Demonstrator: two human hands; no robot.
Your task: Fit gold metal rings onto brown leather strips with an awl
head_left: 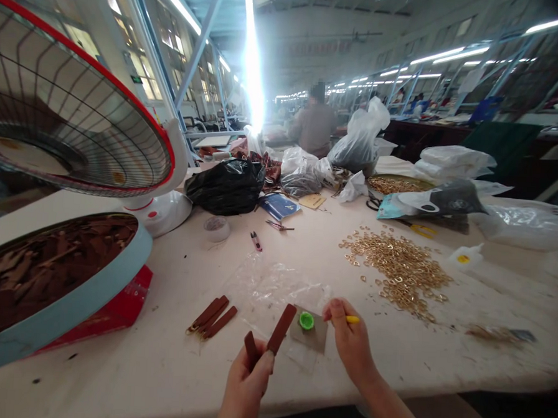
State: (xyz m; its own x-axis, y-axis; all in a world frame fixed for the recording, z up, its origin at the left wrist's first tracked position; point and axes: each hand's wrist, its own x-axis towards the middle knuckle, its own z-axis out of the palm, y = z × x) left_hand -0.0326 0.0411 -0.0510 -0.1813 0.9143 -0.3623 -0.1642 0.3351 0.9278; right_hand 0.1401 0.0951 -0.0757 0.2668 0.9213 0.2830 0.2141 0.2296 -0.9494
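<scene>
My left hand point(246, 382) is closed around a folded brown leather strap point(279, 329), its two ends sticking up above my fingers. My right hand point(349, 340) pinches a thin yellow stick point(352, 319), its tip pointing left toward a small green cap point(306, 321). The cap rests on a grey square pad point(314, 339) on the white table point(158, 365). Three more brown straps point(211, 318) lie together to the left of my hands. A heap of gold metal rings point(400, 268) spreads over the table to the right.
A round tin point(68, 310) full of brown straps sits at the left on a red box, with a red-rimmed fan point(69, 110) above it. Clear plastic sheet point(275, 287), small snips point(256, 240), tape roll point(216, 228), black bag point(226, 186), plastic bags and scissors lie farther back. A person sits beyond.
</scene>
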